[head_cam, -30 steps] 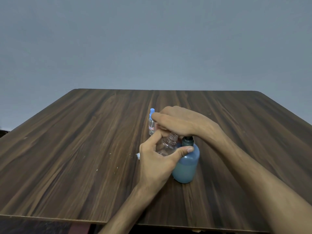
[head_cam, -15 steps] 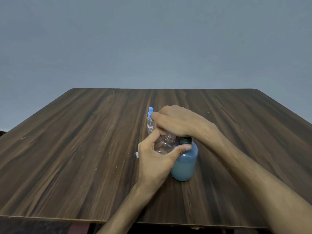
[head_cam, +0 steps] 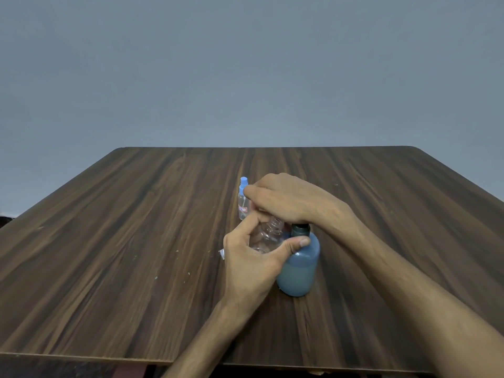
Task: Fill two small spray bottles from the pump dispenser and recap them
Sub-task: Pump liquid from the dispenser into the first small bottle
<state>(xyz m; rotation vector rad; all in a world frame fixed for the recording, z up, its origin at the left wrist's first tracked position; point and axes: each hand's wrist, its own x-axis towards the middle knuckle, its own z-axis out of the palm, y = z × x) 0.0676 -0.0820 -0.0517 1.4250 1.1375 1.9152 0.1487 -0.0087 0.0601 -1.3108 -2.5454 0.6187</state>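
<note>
1. At the middle of the worktop [head_cam: 136, 241], the left hand [head_cam: 251, 266] holds a clear bottle [head_cam: 266, 237] in its grip, thumb and fingers curled round the body; the bottle is uncapped, tilted, with its threaded neck pointing up toward the right hand.
2. The right hand [head_cam: 289, 199] lies palm-down over the top of the dispenser [head_cam: 298, 268], covering the pump head; its fingers bend downward over the clear bottle's neck. Whether this grip closes round the pump is hidden, so I cannot tell.
3. The dispenser stands upright just right of the left hand, touching its thumb; it is blue with a dark collar, and liquid fills most of it.
4. A second bottle [head_cam: 243, 199], capped in light blue and bearing a small label, stands upright just behind the hands, left of the right hand's fingertips.
5. A small pale object [head_cam: 221, 253] peeks out at the left edge of the left hand; what it is I cannot tell.
</note>
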